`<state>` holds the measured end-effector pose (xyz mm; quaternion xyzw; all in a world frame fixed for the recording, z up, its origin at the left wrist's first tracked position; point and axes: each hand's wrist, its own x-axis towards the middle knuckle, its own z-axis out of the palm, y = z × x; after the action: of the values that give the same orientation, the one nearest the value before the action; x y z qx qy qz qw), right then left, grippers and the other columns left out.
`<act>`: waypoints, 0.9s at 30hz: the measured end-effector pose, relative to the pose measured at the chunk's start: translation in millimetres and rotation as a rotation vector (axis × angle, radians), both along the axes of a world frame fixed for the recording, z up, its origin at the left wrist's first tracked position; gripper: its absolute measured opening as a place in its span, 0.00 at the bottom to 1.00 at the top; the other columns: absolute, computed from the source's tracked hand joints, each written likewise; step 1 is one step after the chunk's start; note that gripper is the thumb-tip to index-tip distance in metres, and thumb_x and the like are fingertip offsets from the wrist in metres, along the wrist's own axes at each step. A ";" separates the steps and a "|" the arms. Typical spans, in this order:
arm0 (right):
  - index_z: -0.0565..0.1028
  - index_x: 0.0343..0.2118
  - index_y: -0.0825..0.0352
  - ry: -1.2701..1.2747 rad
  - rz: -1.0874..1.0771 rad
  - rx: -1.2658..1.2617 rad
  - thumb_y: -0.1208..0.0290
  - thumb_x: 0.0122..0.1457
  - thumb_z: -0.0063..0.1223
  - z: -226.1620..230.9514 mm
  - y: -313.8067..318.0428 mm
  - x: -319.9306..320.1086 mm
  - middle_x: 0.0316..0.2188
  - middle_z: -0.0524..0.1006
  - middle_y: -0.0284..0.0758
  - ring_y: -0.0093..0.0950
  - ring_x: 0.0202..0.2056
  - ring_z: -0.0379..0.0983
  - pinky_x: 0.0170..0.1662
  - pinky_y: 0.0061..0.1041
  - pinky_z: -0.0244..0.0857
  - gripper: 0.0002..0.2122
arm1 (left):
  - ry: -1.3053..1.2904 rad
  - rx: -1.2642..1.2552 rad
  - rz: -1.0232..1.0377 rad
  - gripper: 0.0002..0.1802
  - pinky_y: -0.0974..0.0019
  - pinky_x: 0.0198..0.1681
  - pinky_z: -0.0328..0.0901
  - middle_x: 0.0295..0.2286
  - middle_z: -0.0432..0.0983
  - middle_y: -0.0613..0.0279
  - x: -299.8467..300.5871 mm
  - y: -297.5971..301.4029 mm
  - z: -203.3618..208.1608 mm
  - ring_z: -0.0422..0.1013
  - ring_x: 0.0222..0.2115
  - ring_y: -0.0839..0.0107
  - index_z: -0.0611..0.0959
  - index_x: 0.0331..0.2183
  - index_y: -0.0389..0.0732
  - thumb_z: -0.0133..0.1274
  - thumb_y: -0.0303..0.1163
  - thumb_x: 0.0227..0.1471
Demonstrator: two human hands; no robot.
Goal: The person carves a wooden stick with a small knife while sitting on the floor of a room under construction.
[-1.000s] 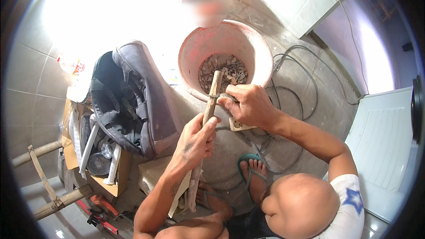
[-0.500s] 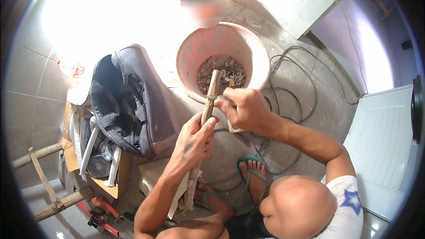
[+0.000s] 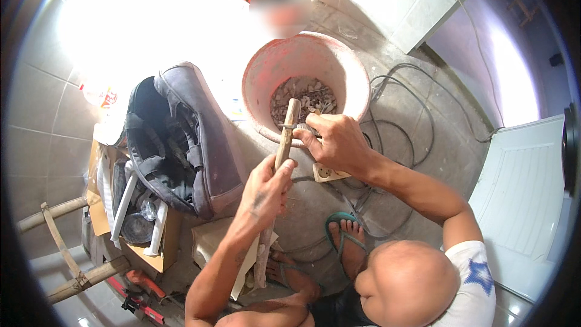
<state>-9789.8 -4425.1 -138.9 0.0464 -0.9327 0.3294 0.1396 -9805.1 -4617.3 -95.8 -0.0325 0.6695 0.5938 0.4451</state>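
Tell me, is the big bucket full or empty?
Neither: the bucket is partly filled. Loose bits cover its bottom, with bare wall above.

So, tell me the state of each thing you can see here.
Stick: held, tilted
Left hand: closed around the stick
Right hand: closed on a thin dark object, kind unclear, at the stick
Bucket: open, debris at the bottom
Bag: open
Box: open, filled
Cable: loosely looped
Socket: visible outlet unplugged
Sandals: worn
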 end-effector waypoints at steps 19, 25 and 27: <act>0.70 0.24 0.67 -0.032 0.134 0.114 0.60 0.59 0.52 8.9 7.5 2.7 0.19 0.74 0.44 0.44 0.23 0.75 0.25 0.40 0.68 0.15 | 0.003 0.075 0.034 0.18 0.77 0.16 0.53 0.21 0.60 0.72 14.1 -14.1 -3.0 0.53 0.15 0.84 0.72 0.40 0.40 0.37 0.44 0.65; 0.70 0.23 0.67 0.060 0.106 0.103 0.60 0.57 0.54 6.8 3.8 -2.7 0.18 0.74 0.42 0.42 0.22 0.75 0.24 0.37 0.69 0.15 | -0.075 0.103 0.046 0.17 0.77 0.16 0.52 0.19 0.57 0.74 7.9 -13.6 13.2 0.52 0.15 0.85 0.71 0.40 0.41 0.37 0.45 0.65; 0.70 0.23 0.67 0.073 0.128 0.133 0.61 0.57 0.53 9.8 1.8 0.8 0.17 0.74 0.41 0.41 0.21 0.75 0.23 0.37 0.69 0.14 | -0.046 0.092 0.022 0.17 0.78 0.16 0.52 0.19 0.58 0.74 13.9 -19.2 10.4 0.52 0.16 0.85 0.71 0.40 0.41 0.36 0.45 0.65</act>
<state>-9789.0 -4423.3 -129.1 0.1268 -0.9419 0.2731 0.1486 -9791.2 -4636.5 -85.5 -0.0333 0.6307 0.6279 0.4549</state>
